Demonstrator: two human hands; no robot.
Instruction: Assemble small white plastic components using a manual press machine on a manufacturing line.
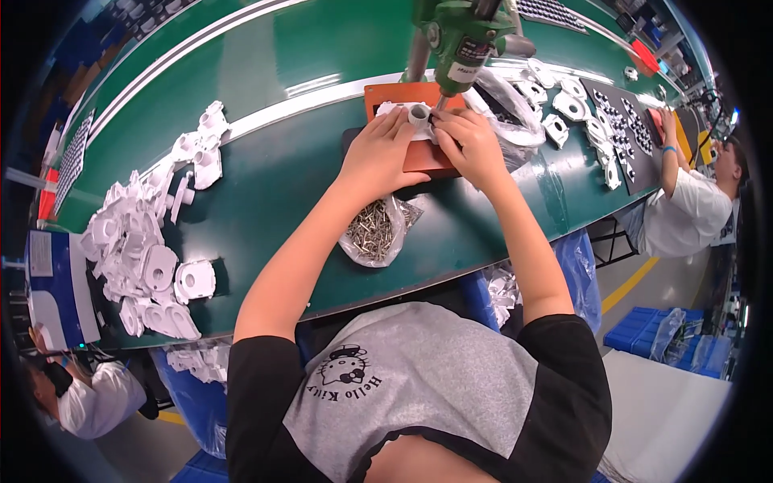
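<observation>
A white plastic part (pixel 418 115) with a round upright tube lies on the orange-red base (pixel 382 98) of a green bench press (pixel 465 50). My left hand (pixel 377 151) grips the part from the left, its fingers together along the top. On the other side, my right hand (pixel 471 145) has its fingers bent against the part, close to the tube and under the machine's tip (pixel 442 102). Something small and dark shows by the right fingertips, too small to name. Nearer to me, a clear plastic bag (pixel 378 259) of small metal screws or pins lies open.
White plastic parts (pixel 133 233) are heaped at the left. More white parts (pixel 570 105) and a plastic bag (pixel 515 129) lie right of the press. Dark pieces stand on a black mat (pixel 632 133). One person (pixel 688 205) sits at the right, another (pixel 101 398) at the lower left.
</observation>
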